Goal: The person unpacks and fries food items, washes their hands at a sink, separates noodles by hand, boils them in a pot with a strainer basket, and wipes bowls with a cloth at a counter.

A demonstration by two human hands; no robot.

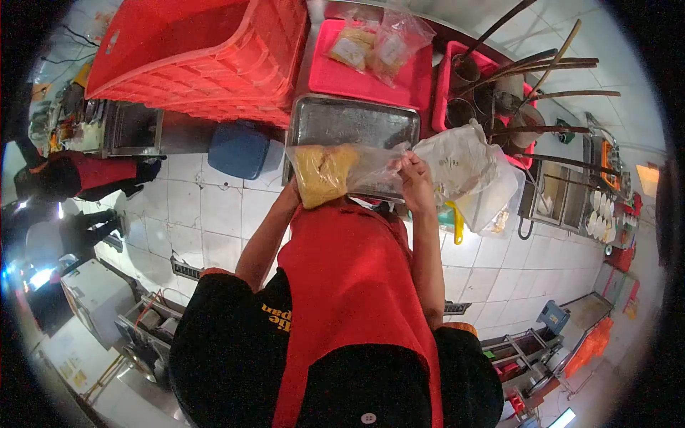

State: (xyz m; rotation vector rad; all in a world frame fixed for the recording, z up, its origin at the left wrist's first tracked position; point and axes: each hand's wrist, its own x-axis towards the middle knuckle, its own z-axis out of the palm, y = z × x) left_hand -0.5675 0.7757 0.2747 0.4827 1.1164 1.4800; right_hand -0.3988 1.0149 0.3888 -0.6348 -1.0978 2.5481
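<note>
A clear plastic bag (325,175) with a yellow, crumbly-looking filling is held in front of my red apron. My left hand (291,194) is at the filled end and holds it from the side and below; its fingers are mostly hidden behind the bag. My right hand (416,177) pinches the thin, unfilled end, so the plastic stretches between the two hands. Just beyond the bag lies a worn metal tray (349,118). A crumpled white sack (460,160) with handwriting sits right of my right hand.
A large red crate (193,60) stands at the upper left. Two filled bags (353,48) rest on a pink tray (325,78). At right, a pink bin (442,78) holds long-handled ladles. A yellow handle (457,222) shows below the sack. Other people (85,175) stand at far left.
</note>
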